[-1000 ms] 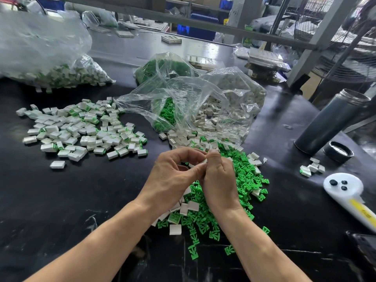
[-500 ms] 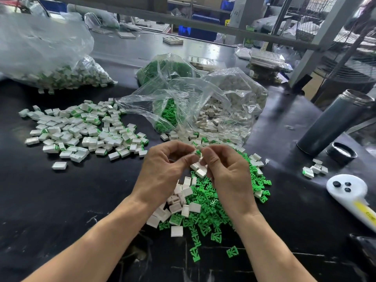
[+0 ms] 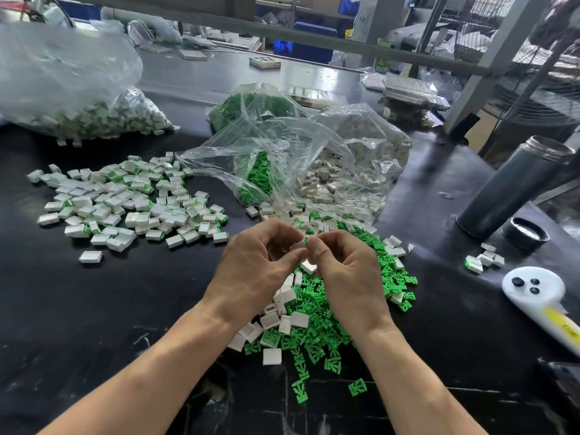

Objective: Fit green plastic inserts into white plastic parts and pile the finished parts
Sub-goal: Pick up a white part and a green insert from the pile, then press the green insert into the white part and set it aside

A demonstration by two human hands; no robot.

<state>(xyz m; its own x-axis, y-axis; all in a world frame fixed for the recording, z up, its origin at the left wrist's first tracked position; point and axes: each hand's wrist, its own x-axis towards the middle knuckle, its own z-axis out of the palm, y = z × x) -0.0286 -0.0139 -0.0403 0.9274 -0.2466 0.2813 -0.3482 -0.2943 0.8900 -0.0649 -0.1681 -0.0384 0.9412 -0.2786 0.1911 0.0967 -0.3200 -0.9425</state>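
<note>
Fingertips meet just above the loose stock, so I read this as the fitting step itself. My left hand [image 3: 251, 271] curls thumb and forefinger onto a small white rectangular plastic part [image 3: 297, 245], pinching it at the meeting point of both hands. My right hand [image 3: 343, 271] has its fingers curled in against that same part; I judge it is pressing a green insert home, but I cannot tell, since the insert is hidden by the fingertips. Holding the work raised keeps it free of the mixed heap of bright green forked plastic inserts [image 3: 317, 328] lying directly beneath the fingers, near enough for the next pick. Well off to the left of the fingers spreads the pile of finished white parts with green edges [image 3: 125, 205], kept apart from the raw pieces so they do not mix. Beyond the fingertips a crumpled clear plastic bag [image 3: 292, 164] spills more stock toward me.
</note>
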